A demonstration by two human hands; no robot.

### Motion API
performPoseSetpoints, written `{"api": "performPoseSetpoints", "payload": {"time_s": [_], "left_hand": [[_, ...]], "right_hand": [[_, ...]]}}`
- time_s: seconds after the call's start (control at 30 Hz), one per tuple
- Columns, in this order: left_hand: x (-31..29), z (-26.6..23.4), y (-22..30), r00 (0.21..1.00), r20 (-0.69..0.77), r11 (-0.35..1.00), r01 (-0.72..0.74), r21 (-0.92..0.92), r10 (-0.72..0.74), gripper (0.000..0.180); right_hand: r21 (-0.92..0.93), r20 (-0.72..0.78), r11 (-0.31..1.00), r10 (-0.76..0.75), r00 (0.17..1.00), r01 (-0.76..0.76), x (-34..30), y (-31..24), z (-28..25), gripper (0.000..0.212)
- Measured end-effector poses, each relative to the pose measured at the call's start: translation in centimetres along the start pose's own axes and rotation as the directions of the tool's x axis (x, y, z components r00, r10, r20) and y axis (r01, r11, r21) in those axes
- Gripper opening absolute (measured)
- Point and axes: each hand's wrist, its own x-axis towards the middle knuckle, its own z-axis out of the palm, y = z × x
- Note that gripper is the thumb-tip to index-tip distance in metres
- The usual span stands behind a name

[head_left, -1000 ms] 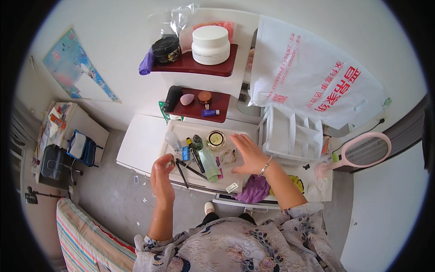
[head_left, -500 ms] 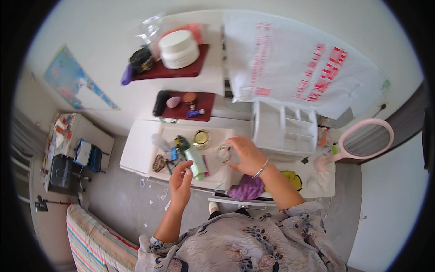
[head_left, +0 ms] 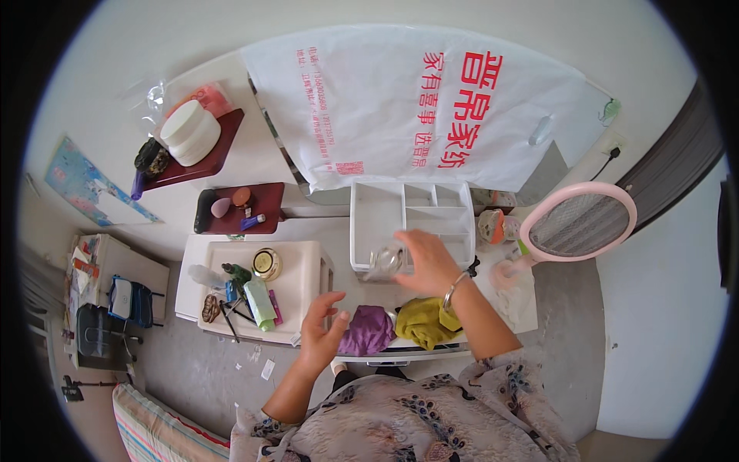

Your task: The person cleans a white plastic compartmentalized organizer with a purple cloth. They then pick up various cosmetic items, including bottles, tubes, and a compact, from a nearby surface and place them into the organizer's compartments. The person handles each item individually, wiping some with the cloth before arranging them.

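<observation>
My right hand [head_left: 428, 266], a silver bangle at its wrist, grips a small clear jar [head_left: 382, 263] at the front edge of the white compartment organizer [head_left: 377, 208]. Blur hides the jar's details. Nothing is in my left hand [head_left: 320, 331]; its fingers are apart, close to the purple cloth [head_left: 368, 329]. Beside that cloth, below my right hand, lies a yellow-green cloth [head_left: 425, 323]. To the left, a cream plastic box [head_left: 296, 269] bears a gold-lidded jar [head_left: 266, 264], a pale green tube [head_left: 259, 302], a dark green bottle [head_left: 236, 271] and other small items.
A pink electric swatter [head_left: 579, 223] stands at the right end of the white table. Dark red shelves [head_left: 265, 202] jut out at the back left, holding jars and a makeup sponge [head_left: 221, 207]. White sheeting [head_left: 377, 100] with red print hangs behind. A striped bed [head_left: 165, 420] is at lower left.
My view has turned right. My right hand has carried the clear jar from over the cream box to the organizer. My left hand has moved right, away from the green tube.
</observation>
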Motion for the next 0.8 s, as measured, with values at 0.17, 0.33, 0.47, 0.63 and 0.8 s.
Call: {"api": "performPoseSetpoints", "payload": {"time_s": [0.17, 0.33, 0.47, 0.63, 0.8], "left_hand": [[-1.2, 0.1, 1.3, 0.999, -0.040, 0.998, -0.005, 0.061, 0.008, 0.030], [-4.4, -2.4, 0.1, 0.980, -0.182, 0.996, 0.082, -0.020, -0.084, 0.029], [-6.8, -4.5, -2.1, 0.945, -0.263, 0.980, 0.171, -0.104, -0.193, 0.028], [-9.0, -6.7, -3.1, 0.932, -0.317, 0.984, 0.167, -0.062, -0.178, 0.029], [-9.2, -11.9, -1.7, 0.881, -0.472, 0.986, 0.067, 0.156, 0.015, 0.026]], "right_hand": [[-0.170, 0.003, 0.985, -0.016, 1.000, 0.016, 6.3, 4.3, 0.9, 0.060], [-0.309, 0.192, 0.949, 0.123, 0.974, -0.059, 9.4, 5.5, 2.9, 0.060], [-0.388, 0.149, 0.918, 0.145, 0.978, -0.078, 10.0, 5.3, 5.6, 0.061], [-0.486, 0.208, 0.858, 0.300, 0.931, -0.168, 10.4, 2.0, 6.1, 0.066], [-0.461, 0.045, 0.875, 0.189, 0.981, -0.147, 8.4, 0.9, 8.5, 0.067]]}}
